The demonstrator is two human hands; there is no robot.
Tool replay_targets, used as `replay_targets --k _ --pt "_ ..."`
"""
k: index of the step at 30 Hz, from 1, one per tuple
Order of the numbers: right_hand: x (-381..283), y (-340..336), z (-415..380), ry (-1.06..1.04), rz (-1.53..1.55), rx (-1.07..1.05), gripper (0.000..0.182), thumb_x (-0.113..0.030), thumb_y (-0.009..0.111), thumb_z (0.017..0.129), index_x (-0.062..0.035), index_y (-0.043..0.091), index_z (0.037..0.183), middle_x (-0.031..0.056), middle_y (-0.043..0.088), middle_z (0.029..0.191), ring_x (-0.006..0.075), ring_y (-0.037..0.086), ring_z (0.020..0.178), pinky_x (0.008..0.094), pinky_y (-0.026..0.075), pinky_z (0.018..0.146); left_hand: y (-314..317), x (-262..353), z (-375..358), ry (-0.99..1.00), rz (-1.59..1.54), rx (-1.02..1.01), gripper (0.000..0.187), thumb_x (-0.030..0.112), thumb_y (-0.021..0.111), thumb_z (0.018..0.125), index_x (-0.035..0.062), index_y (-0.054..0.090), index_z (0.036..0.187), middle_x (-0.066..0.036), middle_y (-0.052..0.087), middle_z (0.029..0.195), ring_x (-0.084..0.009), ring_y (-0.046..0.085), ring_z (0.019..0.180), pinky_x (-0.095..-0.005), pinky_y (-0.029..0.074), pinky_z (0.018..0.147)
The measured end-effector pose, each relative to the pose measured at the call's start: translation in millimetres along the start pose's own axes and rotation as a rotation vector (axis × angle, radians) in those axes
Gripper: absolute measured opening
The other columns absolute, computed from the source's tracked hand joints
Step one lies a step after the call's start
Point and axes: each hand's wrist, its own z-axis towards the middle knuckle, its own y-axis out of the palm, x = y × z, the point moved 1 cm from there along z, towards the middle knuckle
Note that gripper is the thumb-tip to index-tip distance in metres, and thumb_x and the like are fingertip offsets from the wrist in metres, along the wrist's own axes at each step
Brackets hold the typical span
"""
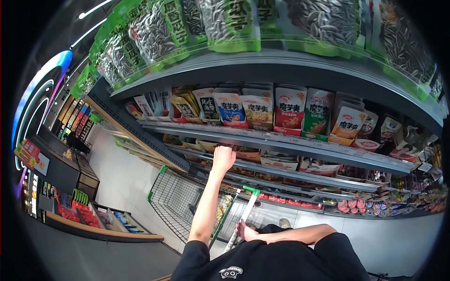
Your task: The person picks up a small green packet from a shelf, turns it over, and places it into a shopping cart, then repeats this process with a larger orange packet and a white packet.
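My left hand [224, 158] reaches forward to the second shelf, at the front of a row of snack packets [247, 153]. Its fingers look curled, but their tips are hidden, so I cannot make out what they hold, if anything. Down by my body, my right hand [246, 232] is closed around the white handle bar [248, 210] of a shopping cart [176, 206]. Green caps mark the cart's corners. Yellowish packets [224, 209] show along the cart's right side, partly behind my left forearm.
Upright snack pouches [289, 110] fill the shelf above my left hand. Large green-edged bags of sunflower seeds [323, 21] line the top shelf. At left, a pale aisle floor [122, 187] runs past a low display counter [105, 220]. Colourful packages [365, 206] sit low at right.
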Motion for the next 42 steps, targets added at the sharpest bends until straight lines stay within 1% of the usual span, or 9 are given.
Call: replay_targets --k 4,9,12,15,18,25,30,34,42 --pt "65.6 -98.2 -40.1 -0.221 0.231 -0.166 0.047 -0.033 0.048 0.085 -0.0091 0.051 0.126 0.0176 0.054 0.125 0.0318 0.052 0.117 0.0528 0.033 0.102 15.3 -0.7 19.5 0.083 -0.071 0.115 0.022 0.014 0.060 0.082 0.0041 0.059 0.102 -0.023 0.061 0.096 -0.0450 0.057 0.089 -0.0501 0.047 0.079" --pt "53.1 -29.2 -34.7 -0.122 0.653 0.467 0.028 -0.022 0.045 0.090 -0.0218 0.059 0.114 0.0099 0.057 0.113 0.0258 0.055 0.108 0.0455 0.043 0.084 26.6 -15.1 34.7 0.109 -0.089 -0.004 0.026 0.018 0.062 0.082 0.0020 0.059 0.101 -0.024 0.059 0.104 -0.0450 0.054 0.097 -0.0486 0.045 0.081" --pt "62.6 -14.6 -24.1 -0.087 0.740 0.414 0.028 -0.021 0.048 0.090 -0.0204 0.059 0.116 0.0042 0.059 0.107 0.0224 0.055 0.108 0.0464 0.038 0.095 12.4 -2.7 36.1 0.128 -0.064 0.002 0.025 0.020 0.060 0.082 0.0002 0.061 0.097 -0.024 0.061 0.099 -0.0422 0.055 0.097 -0.0451 0.046 0.082" --pt "91.1 -12.3 -25.3 -0.163 0.790 0.211 0.050 -0.021 0.072 0.071 -0.0199 0.059 0.118 0.0013 0.058 0.107 0.0210 0.054 0.110 0.0427 0.033 0.102 10.6 -9.5 38.1 0.042 -0.003 -0.117 0.024 0.017 0.059 0.082 0.0000 0.060 0.099 -0.024 0.060 0.101 -0.0427 0.055 0.098 -0.0452 0.045 0.084" --pt "93.1 -2.2 -27.9 -0.201 0.889 0.228 0.070 -0.027 0.077 0.064 -0.0174 0.053 0.129 0.0068 0.054 0.122 0.0229 0.047 0.122 0.0449 0.027 0.110 8.5 -9.5 29.0 0.025 0.010 -0.065 0.023 0.014 0.059 0.082 0.0002 0.060 0.100 -0.025 0.060 0.103 -0.0436 0.055 0.097 -0.0455 0.047 0.082" --pt "87.7 10.2 -26.5 -0.131 0.947 0.212 0.039 -0.033 0.054 0.091 -0.0217 0.055 0.128 0.0041 0.054 0.123 0.0232 0.046 0.120 0.0388 0.029 0.104 -1.9 -11.2 23.7 -0.028 -0.196 -0.225 0.028 0.025 0.062 0.084 0.0095 0.064 0.107 -0.019 0.063 0.105 -0.0375 0.059 0.100 -0.0423 0.049 0.083" --pt "88.7 16.1 -23.8 -0.103 1.092 0.217 0.032 -0.031 0.052 0.093 -0.0164 0.061 0.121 0.0043 0.057 0.119 0.0227 0.047 0.118 0.0384 0.029 0.103 -6.3 -4.4 30.5 -0.039 -0.133 -0.456 0.029 0.034 0.060 0.084 0.0167 0.068 0.105 -0.012 0.066 0.105 -0.0314 0.061 0.098 -0.0381 0.049 0.084" --pt "88.7 10.2 -25.7 -0.076 1.183 0.216 0.030 -0.028 0.054 0.092 -0.0125 0.063 0.116 0.0042 0.059 0.117 0.0222 0.048 0.117 0.0390 0.029 0.103 24.7 -17.0 52.6 -0.061 -0.118 -0.621 0.028 0.023 0.065 0.079 0.0161 0.070 0.105 -0.012 0.067 0.104 -0.0301 0.063 0.095 -0.0366 0.049 0.084" --pt "85.1 -1.3 -27.8 0.048 1.256 0.385 0.025 -0.025 0.058 0.089 -0.0112 0.067 0.108 0.0061 0.065 0.108 0.0239 0.054 0.111 0.0384 0.031 0.106 6.6 -17.6 54.8 0.127 -0.001 -0.442 0.015 0.020 0.061 0.081 0.0134 0.071 0.090 -0.011 0.068 0.098 -0.0316 0.062 0.095 -0.0410 0.049 0.082"
